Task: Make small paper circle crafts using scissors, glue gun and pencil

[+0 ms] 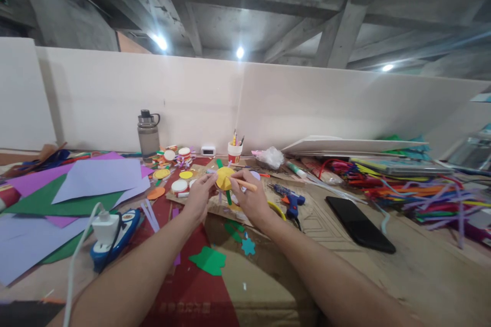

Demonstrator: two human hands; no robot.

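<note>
In the middle of the head view, my left hand (201, 198) pinches the left edge of a round yellow disc (224, 179). Green strips (229, 197) stick out above and below the disc. My right hand (251, 199) is closed around an orange pen (246, 184), its tip end by the disc's right side; whether it touches cannot be made out. Under the hands lie green paper scraps (210, 260) and a teal flower-shaped cutout (248, 246). Left of my left hand are white round pieces (179, 186) and a yellow disc (186, 174).
A blue glue gun (293, 202) and a black phone (358, 225) lie to the right, near a pile of coloured strips (422, 194). A bottle (148, 135) and a pen cup (235, 152) stand behind. Paper sheets (97, 181) and a corded power strip (115, 237) are left.
</note>
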